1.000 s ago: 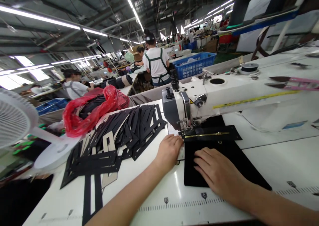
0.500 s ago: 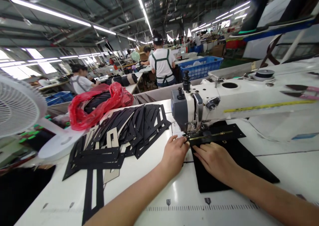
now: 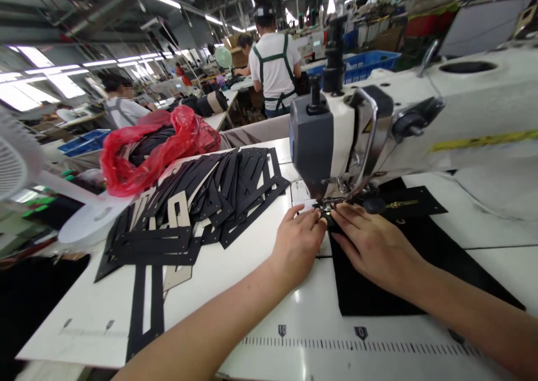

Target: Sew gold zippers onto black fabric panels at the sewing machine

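Under the presser foot of the sewing machine (image 3: 336, 140) lies a black strip with a gold zipper (image 3: 401, 203). A black fabric panel (image 3: 424, 274) extends below it across the table. My left hand (image 3: 300, 238) has its fingers bent together at the strip's left end, just beside the needle area. Flat on the work lies my right hand (image 3: 374, 241), fingers stretched out, their tips close to the presser foot and partly hiding the zipper. To the left spreads a pile of black slotted pieces (image 3: 218, 196), some showing beige sides.
A red plastic bag (image 3: 126, 173) with dark material sits behind the pile. At the far left stands a white fan (image 3: 21, 157). A ruler scale (image 3: 319, 342) runs along the table's front. Co-workers (image 3: 275, 61) and a blue crate (image 3: 370, 64) are beyond.
The view has moved closer to the machine head. My right hand's fingertips have shifted up to the presser foot and cover more of the zipper; my left hand stays at the strip's left end.
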Demonstrator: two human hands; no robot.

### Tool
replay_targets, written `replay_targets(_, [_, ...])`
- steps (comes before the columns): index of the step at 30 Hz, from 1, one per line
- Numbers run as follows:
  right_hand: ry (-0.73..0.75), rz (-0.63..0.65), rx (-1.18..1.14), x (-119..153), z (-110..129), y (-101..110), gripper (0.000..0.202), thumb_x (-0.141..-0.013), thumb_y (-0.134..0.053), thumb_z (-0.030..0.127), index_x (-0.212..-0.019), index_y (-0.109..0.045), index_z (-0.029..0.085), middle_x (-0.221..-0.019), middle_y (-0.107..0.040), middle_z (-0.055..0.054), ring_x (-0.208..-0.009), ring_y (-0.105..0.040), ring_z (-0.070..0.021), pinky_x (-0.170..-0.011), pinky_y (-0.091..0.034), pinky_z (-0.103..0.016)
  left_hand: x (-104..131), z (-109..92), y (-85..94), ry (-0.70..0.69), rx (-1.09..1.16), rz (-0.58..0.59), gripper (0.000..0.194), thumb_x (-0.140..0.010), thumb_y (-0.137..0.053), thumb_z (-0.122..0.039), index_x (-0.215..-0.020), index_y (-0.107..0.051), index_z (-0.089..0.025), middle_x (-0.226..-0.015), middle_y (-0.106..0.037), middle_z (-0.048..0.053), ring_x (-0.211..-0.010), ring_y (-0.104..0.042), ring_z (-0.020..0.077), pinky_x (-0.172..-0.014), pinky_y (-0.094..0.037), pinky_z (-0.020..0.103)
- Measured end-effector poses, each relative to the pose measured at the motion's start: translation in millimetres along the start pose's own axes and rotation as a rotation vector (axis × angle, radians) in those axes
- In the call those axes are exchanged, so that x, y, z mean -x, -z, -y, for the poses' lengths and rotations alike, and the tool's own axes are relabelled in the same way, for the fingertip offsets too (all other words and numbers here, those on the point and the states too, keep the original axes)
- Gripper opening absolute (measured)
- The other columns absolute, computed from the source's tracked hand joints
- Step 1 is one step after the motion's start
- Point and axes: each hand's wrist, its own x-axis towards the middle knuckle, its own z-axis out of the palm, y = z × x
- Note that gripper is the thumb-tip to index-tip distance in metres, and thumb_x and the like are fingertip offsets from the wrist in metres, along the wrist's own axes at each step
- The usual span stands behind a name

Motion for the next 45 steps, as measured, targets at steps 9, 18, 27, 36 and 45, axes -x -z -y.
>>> replay_targets(9, [0.018, 0.002, 0.006, -0.5, -4.8, -1.9, 0.035, -0.088, -0.044, 0.022, -0.113, -0.059, 0.003, -0.116, -0.06, -0.017, -0.107, -0.055, -0.027, -0.095, -0.043, -0.043, 2.2, 0.8, -2.6, 0.005, 0.008, 0.002, 0.016, -0.09, -0.045, -0.011, -0.095, -0.06, -0.013, -0.104, -0.065, 0.008, -0.101, -0.059, 0.0184, -0.098, -0.039, 0.038])
replay_targets(18, [-0.021, 0.01, -0.073, -3.7, -4.5, 1.4, 0.031, -0.085, -0.046, 0.019, -0.111, -0.058, 0.007, -0.109, -0.063, -0.015, -0.105, -0.056, -0.0263, -0.093, -0.045, -0.043, -0.1, 4.9, -7.3, -0.007, 0.035, -0.028, 0.015, -0.087, -0.048, -0.01, -0.095, -0.06, -0.015, -0.103, -0.065, 0.009, -0.097, -0.062, 0.0208, -0.094, -0.043, 0.043])
replay_targets(27, [-0.043, 0.03, -0.119, -8.0, -8.5, 1.4, 0.031, -0.083, -0.046, 0.015, -0.111, -0.057, 0.009, -0.104, -0.063, -0.014, -0.099, -0.057, -0.0245, -0.091, -0.045, -0.044, -6.5, 9.8, -13.5, -0.025, 0.069, -0.086, 0.014, -0.086, -0.049, -0.01, -0.089, -0.061, -0.016, -0.098, -0.066, 0.008, -0.087, -0.063, 0.0196, -0.081, -0.049, 0.038])
replay_targets(36, [-0.026, -0.001, -0.095, -7.0, -11.5, -2.7, 0.032, -0.085, -0.045, 0.016, -0.115, -0.056, 0.011, -0.105, -0.063, -0.015, -0.103, -0.057, -0.0237, -0.093, -0.044, -0.043, -7.2, 12.3, -21.8, 0.004, 0.057, -0.103, 0.013, -0.084, -0.051, -0.008, -0.082, -0.06, -0.016, -0.099, -0.066, 0.007, -0.088, -0.063, 0.0182, -0.082, -0.049, 0.037])
replay_targets(45, [-0.023, 0.053, -0.07, -9.2, -13.2, -4.6, 0.03, -0.088, -0.041, 0.018, -0.113, -0.057, 0.01, -0.108, -0.062, -0.015, -0.106, -0.056, -0.0239, -0.097, -0.041, -0.044, -9.6, 12.1, -22.1, 0.043, 0.038, -0.118, 0.012, -0.086, -0.048, -0.007, -0.08, -0.056, -0.015, -0.087, -0.066, 0.006, -0.083, -0.063, 0.0178, -0.084, -0.048, 0.037])
